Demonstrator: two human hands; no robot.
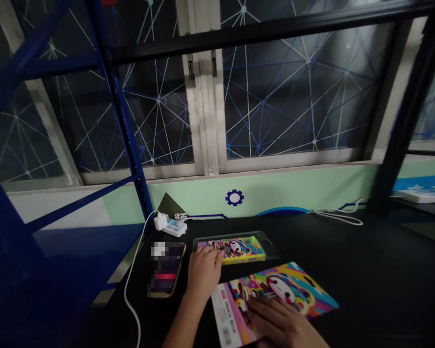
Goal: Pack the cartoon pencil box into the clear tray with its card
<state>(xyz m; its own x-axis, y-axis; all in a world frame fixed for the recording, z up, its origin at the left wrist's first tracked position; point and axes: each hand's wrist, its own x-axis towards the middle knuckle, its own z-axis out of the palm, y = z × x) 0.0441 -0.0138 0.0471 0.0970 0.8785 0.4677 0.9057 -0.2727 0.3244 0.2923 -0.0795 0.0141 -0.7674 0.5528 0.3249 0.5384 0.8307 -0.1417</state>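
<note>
My left hand (205, 270) lies over the left end of a bright, cartoon-printed box (244, 247) with a yellow edge, its fingers stretched across the top. That box rests in a dark, see-through plastic tray (270, 244). Nearer to me, a colourful printed sheet (311, 297) with the same cartoon style lies at a slant on the black table. It has a white strip with lettering and a barcode along its left side. On this sheet my right hand (282, 321) is spread flat, fingers pointing left; whether anything is under the palm is hidden.
A phone (172, 270) lies left of my left hand. Behind it a white power strip (174, 226) holds a plugged-in charger, whose white cable (126, 285) runs toward me. Another cable (342, 218) lies at the back right. Blue and black metal posts frame the black table (366, 280).
</note>
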